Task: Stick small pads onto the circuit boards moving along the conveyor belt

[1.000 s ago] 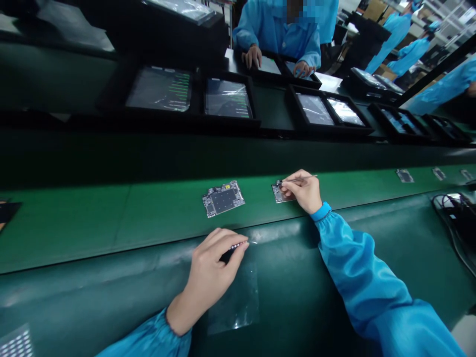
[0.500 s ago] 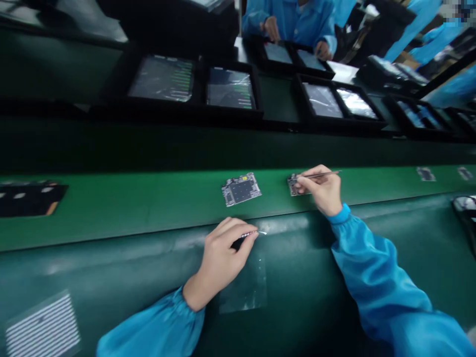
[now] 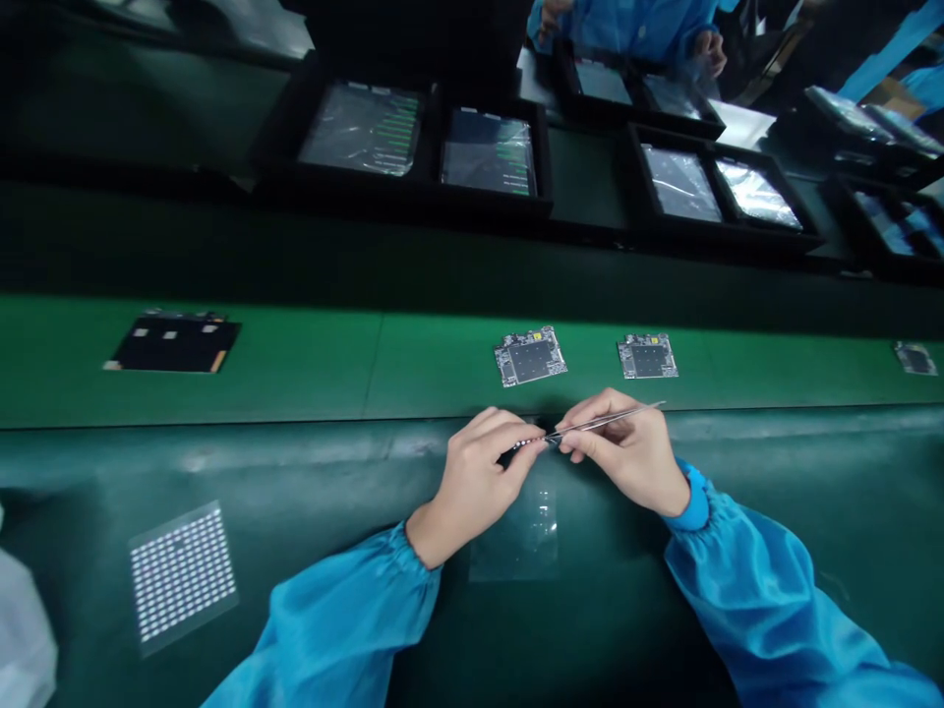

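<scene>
My left hand [image 3: 483,477] pinches a small dark strip with white dots [image 3: 519,447] over the front mat. Close to its right, my right hand [image 3: 626,447] is closed on metal tweezers [image 3: 609,419], whose tip meets the end of the strip between the hands. A circuit board [image 3: 530,357] with a yellow spot lies on the green belt just beyond my hands, and a second circuit board [image 3: 647,356] lies to its right. Beneath my hands, a clear plastic sheet [image 3: 516,551] rests on the mat.
A sheet of white dots [image 3: 183,575] lies at the left front. On the belt are a black panel [image 3: 173,344] at left and another board [image 3: 915,358] at far right. Black trays [image 3: 546,157] with wrapped screens stand behind; beyond them sits a person in blue [image 3: 634,29].
My right hand has moved from the second board back to my left hand, bringing the tweezers to the strip. The whole view has shifted, and the belt items appear further right.
</scene>
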### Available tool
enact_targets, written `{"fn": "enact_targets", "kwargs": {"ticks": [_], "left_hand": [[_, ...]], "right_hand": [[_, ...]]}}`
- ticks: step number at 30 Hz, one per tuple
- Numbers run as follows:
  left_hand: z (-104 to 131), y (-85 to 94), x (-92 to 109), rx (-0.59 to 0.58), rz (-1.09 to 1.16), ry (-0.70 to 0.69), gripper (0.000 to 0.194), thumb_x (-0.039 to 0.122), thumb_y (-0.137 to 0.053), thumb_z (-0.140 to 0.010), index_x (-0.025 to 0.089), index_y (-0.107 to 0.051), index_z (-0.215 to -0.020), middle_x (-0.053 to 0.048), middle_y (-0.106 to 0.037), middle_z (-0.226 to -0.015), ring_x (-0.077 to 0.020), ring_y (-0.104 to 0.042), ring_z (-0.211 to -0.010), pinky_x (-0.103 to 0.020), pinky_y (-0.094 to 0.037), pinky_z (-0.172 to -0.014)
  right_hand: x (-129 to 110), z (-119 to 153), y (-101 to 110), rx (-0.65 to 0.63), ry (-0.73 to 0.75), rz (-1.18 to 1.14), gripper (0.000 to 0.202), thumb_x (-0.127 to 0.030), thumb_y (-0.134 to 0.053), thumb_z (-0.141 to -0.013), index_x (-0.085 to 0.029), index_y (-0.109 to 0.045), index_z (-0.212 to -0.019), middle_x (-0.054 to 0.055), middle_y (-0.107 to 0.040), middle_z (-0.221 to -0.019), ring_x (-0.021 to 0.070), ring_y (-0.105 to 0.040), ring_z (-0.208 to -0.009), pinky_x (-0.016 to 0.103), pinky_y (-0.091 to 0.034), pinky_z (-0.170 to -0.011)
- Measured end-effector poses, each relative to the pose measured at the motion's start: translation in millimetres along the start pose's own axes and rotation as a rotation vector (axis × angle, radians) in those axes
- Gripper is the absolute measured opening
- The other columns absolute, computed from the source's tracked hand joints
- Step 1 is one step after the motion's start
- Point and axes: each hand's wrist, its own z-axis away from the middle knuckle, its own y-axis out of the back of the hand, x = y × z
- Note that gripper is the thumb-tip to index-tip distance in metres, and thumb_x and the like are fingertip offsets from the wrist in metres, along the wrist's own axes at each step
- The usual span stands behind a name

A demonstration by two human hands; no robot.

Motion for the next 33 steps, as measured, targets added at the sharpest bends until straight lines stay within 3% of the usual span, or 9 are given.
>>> {"fn": "enact_targets", "kwargs": {"ticks": [29, 33], "left_hand": [[1.3, 1.5, 0.2, -0.014, -0.025, -0.039, 0.01, 0.017, -0.069, -0.092, 0.018, -0.077, -0.087, -0.004, -0.077, -0.081, -0.0173, -0.068, -0.072, -0.032, -0.056, -0.067], [2.0, 1.7, -0.1, -0.021, -0.024, -0.045, 0.008, 0.016, -0.07, -0.092, 0.018, -0.076, -0.087, -0.004, -0.078, -0.082, -0.0177, -0.069, -0.073, -0.033, -0.056, -0.07]], "right_hand": [[-2.2, 6.1, -0.5, 0.013, 0.079, 0.13, 0.018, -0.024, -0.076, -0.085, -0.016, -0.072, -0.068, 0.008, -0.073, -0.083, 0.0159, -0.07, -0.065, 0.028, -0.061, -0.055], [-6.5, 6.9, 3.3, 0.055, 0.096, 0.096, 0.01, -0.023, -0.077, -0.086, -0.016, -0.073, -0.08, 0.008, -0.073, -0.087, 0.0143, -0.068, -0.059, 0.03, -0.061, -0.055]]}}
